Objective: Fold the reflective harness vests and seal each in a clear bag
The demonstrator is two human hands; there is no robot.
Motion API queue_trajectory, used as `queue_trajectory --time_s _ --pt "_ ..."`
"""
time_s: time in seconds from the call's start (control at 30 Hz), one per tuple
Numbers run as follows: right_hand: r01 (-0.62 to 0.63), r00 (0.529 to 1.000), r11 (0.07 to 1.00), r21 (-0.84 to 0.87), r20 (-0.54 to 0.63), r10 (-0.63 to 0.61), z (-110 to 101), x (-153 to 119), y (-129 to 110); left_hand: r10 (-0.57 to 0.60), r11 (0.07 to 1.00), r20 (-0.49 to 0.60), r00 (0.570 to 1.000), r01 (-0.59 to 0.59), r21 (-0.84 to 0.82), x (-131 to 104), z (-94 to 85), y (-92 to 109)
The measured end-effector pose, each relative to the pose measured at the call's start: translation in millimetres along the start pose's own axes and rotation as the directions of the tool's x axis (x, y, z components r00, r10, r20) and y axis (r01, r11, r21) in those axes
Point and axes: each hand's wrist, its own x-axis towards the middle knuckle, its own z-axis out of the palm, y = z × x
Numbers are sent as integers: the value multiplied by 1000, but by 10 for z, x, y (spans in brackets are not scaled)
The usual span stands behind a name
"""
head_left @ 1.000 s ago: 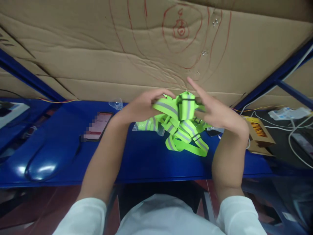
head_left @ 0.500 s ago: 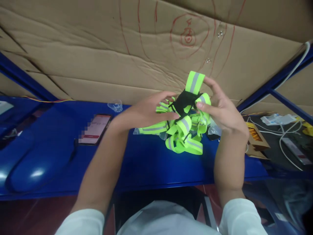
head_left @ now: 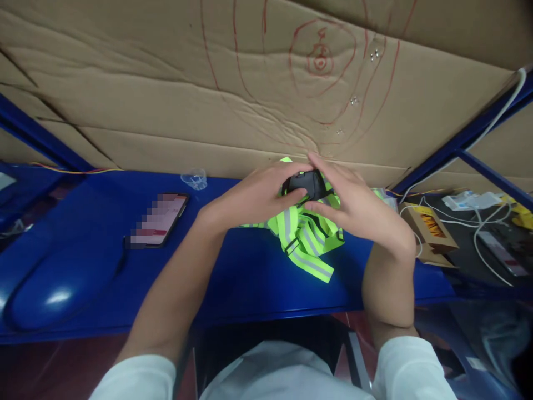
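Note:
My left hand (head_left: 270, 189) and my right hand (head_left: 347, 191) meet around a black plastic buckle (head_left: 307, 185) in the middle of the view. Both are closed, with fingers and thumbs pressed on its two sides. Neon-green reflective straps (head_left: 312, 236) with a grey stripe hang below the buckle in a loose bundle. One strap end reaches down to the right over the blue table. Fingers cover parts of the buckle, and I cannot tell whether it is fastened.
On the blue table (head_left: 258, 278), a phone (head_left: 162, 219) lies left of my arms, near a clear plastic piece (head_left: 194, 179). An open cardboard box (head_left: 433, 230), white cables (head_left: 466, 222) and another phone (head_left: 499, 253) are at the right. A cardboard panel (head_left: 166, 111) stands behind.
My hands have come together on the black buckle. The straps, earlier held up and spread between both hands, now hang lower beneath them.

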Motion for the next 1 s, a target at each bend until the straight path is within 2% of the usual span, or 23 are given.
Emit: queue_trajectory --time_s 0.1,0.17,0.3,0.37,0.47,0.57,0.63,0.7,0.87,0.93,1.0 --pt "-119 989 992 32 87 116 72 76 135 -66 994 40 997 62 87 -15 -21 52" --pt "-160 983 980 121 106 147 77 109 194 -72 984 57 996 62 164 -18 -11 54" --pt "-151 988 916 371 41 147 45 131 207 -9 963 -9 1000 11 270 -17 31 62" --pt "-154 987 900 408 22 159 28 121 188 -7 944 -42 999 20 330 -17 28 78" --pt "-109 994 936 335 55 96 21 79 146 -29 894 -32 999 40 447 -20 -8 90" --pt "-47 998 993 108 52 42 73 40 84 -46 842 -35 998 58 536 -23 -41 72" --pt "-54 999 996 -72 -1 54 141 38 33 -57 825 -31 998 65 561 -22 -45 53" --pt "-71 997 984 -163 -16 70 209 60 -14 -80 818 -19 997 76 570 -18 -36 38" --pt "-115 992 987 -108 33 119 220 116 -1 -88 859 -27 996 90 503 -8 -36 -31" --pt "-196 980 974 -118 1 197 147 89 117 -101 871 -77 992 126 475 -20 -85 -104" --pt "-291 955 952 -99 -85 283 43 27 315 -131 887 -171 976 193 420 -49 -179 -196"
